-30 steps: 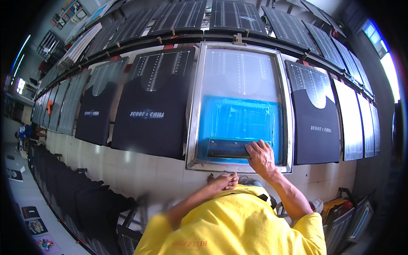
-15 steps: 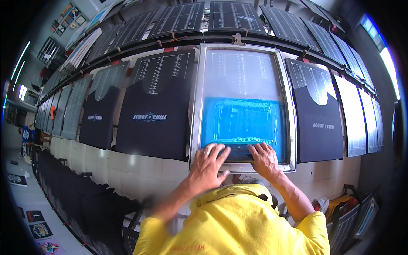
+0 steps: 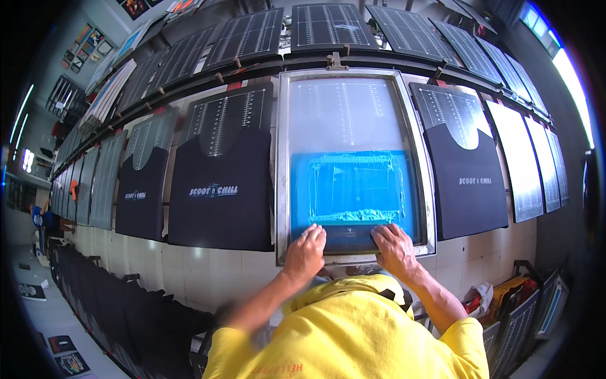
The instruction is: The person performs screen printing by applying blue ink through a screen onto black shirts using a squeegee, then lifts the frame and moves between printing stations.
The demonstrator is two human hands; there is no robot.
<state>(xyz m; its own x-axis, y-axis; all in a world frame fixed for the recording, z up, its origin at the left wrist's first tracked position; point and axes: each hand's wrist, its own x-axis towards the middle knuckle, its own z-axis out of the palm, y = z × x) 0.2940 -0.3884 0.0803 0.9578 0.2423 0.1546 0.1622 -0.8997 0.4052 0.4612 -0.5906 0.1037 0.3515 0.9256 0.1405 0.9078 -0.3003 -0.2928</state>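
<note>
While both hands press at the near end of the screen frame, the view runs like this L to R: far left, a row of grey pallets recedes along the bench, too small to count; next come 2 dark garments, a smaller one w/ pale print across the chest, then a bigger one w/ a similar pale line of lettering, each stretched over a ruled grey board. Centre: 1 metal-framed printing screen lies flat, upper mesh pale grey, lower part bright blue w/ a faint rectangular stencil. Left hand rests palm down, fingers together, on a dark squeegee bar at the blue area's near edge; right hand does likewise at the bar's other end, approx. level w/ it. Can't tell if fingers curl under. Right of the frame: 1 more dark garment w/ pale lettering, then bare pale boards. Yellow shirt fills the bottom.
</note>
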